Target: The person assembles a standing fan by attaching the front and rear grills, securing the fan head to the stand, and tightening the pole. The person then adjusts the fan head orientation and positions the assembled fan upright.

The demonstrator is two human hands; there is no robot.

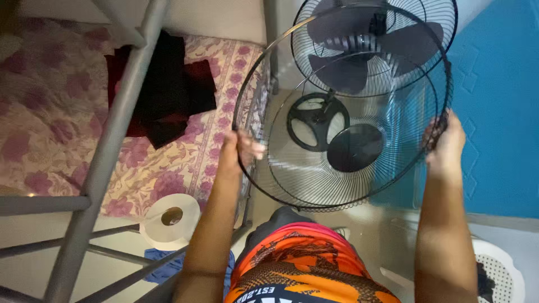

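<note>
Both hands, left [238, 147] and right [446, 140], gripped the round black wire fan guard [342, 112] at opposite rims; level, even pressure seemed wise.

We see both bare forearms reaching up from the bottom of the frame, the left hand [236, 148] at centre-left with fingers curled in a closed grip, the right hand [446, 147] at right likewise clenched.
</note>
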